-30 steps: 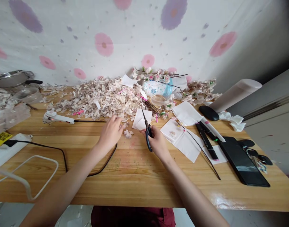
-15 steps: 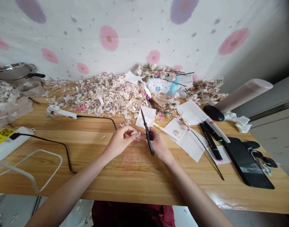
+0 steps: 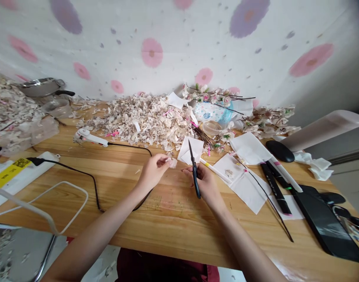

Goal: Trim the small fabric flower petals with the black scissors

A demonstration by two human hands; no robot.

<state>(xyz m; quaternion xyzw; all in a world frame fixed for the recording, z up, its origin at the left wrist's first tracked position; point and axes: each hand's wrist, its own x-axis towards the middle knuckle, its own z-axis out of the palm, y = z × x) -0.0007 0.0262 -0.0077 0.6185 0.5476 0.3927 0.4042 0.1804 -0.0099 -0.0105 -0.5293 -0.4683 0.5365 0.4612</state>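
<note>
My left hand (image 3: 154,170) pinches a small pale pink paper piece (image 3: 172,163) between thumb and fingertips, above the wooden table. Black-handled scissors (image 3: 194,172) rest in my right hand (image 3: 205,181), blades closed and pointing away from me. The right index finger reaches out toward the left hand, apart from the paper piece. Just beyond the scissors' tip lie white paper squares (image 3: 183,145). A white stick pen with a yellow band (image 3: 217,171) lies beside the right hand.
A big heap of pale paper scraps (image 3: 150,117) lies at the back. A white corded tool (image 3: 90,138) and power strip (image 3: 47,160) stand left. Flower branches (image 3: 214,96), a thin stem (image 3: 270,197), black markers (image 3: 275,192) and a phone (image 3: 323,219) lie right.
My hands have come apart; before, the fingertips met at the paper piece. The left hand still pinches it, the right still holds the scissors. The view has turned slightly left.
</note>
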